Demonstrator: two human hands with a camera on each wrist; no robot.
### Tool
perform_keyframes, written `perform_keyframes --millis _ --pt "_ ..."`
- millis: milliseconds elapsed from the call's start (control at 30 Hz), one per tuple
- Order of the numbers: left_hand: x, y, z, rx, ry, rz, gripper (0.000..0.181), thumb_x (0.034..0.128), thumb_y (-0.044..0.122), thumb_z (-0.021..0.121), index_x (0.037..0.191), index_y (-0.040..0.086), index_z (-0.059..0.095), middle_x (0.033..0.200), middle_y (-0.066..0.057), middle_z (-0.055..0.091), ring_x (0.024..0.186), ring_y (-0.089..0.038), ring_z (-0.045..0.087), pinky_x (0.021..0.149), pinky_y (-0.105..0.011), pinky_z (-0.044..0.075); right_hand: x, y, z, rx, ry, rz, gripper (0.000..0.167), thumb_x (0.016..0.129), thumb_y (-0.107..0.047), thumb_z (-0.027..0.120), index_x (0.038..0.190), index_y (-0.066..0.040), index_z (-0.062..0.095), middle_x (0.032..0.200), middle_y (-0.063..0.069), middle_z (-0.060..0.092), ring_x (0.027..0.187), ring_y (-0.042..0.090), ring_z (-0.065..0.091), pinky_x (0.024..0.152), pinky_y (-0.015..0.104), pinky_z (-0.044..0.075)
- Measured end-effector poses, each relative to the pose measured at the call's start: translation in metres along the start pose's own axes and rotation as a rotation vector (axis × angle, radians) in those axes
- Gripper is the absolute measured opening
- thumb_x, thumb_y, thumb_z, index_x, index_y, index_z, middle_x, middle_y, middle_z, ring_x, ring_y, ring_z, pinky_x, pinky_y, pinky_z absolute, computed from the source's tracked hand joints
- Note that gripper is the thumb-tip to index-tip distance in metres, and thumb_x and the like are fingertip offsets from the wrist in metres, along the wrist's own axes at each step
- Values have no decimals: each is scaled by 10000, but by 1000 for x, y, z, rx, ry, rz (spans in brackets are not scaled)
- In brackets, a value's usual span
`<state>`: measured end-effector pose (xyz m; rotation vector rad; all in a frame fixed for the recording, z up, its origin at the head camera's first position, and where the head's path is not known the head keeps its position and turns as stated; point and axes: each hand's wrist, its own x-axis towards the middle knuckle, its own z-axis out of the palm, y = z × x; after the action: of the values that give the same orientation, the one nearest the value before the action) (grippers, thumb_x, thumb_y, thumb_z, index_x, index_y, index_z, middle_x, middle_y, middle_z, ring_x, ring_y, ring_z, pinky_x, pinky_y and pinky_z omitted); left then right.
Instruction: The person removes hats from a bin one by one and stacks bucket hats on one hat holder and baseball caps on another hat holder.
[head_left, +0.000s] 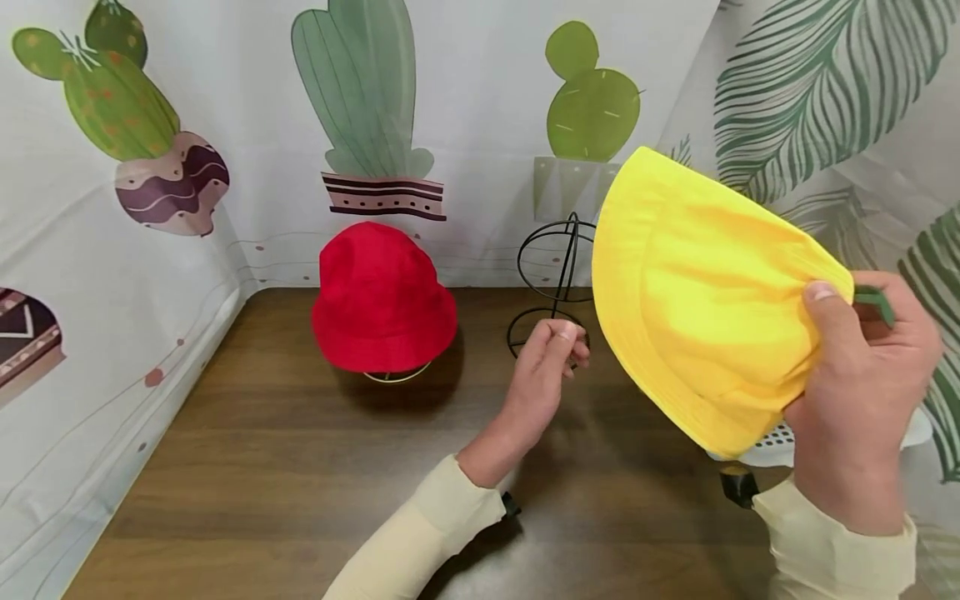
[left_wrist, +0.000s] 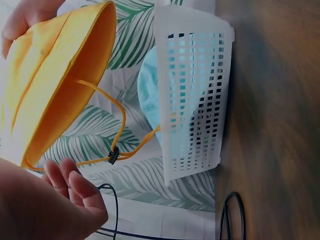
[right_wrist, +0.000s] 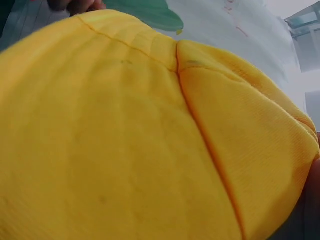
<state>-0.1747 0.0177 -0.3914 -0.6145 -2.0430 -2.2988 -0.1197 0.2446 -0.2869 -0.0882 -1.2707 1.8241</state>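
Gripping the yellow hat (head_left: 712, 308) by its crown (head_left: 795, 308), the right hand (head_left: 870, 375) holds it raised, right of the black wire stand (head_left: 572, 262); its cloth looks light, soft, hardly slippery; the brim (head_left: 621, 275) likely offers steadier hold; the left hand (head_left: 543, 367) curls near its cord (left_wrist: 123, 117), whether gripping anything I cannot tell.

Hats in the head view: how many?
2: the red hat on a stand, and the yellow hat in the right hand. Others may be hidden in the basket behind it.

yellow hat (head_left: 720, 308), red hat (head_left: 384, 300)
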Motion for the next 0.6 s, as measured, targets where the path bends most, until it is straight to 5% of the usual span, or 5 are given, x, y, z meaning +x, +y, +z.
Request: perform_keyframes --millis 200,367,500,600 --pt "3 4 -8 -18 5 66 617 1103 511 357 1365 -16 541 1271 -194 587 1199 -348 588 931 -436 485 -9 -2 8 67 -8 26 331 838 32 845 1011 222 637 715 202 628 642 298 596 596 306 575" --pt "5 12 -19 -70 -66 97 893 1008 754 433 1495 7 472 1416 -181 540 1310 -336 516 1116 -563 404 -18 -3 13 110 7 69 303 838 30 837 986 197 633 684 191 574 653 316 565 594 317 568" --pt "6 20 -29 -128 -140 95 1081 888 851 564 1565 25 394 1470 -147 522 1326 -280 514 1144 -418 423 -24 -1 16 192 -30 67 264 848 69 799 961 207 604 713 199 563 661 326 562 598 329 568" --pt "6 25 -36 -189 -185 102 1055 883 790 652 1564 27 393 1407 -103 576 1262 -207 578 1069 -313 499 -28 2 19 253 -88 46 232 877 90 754 936 220 571 779 212 563 683 332 573 606 332 582"
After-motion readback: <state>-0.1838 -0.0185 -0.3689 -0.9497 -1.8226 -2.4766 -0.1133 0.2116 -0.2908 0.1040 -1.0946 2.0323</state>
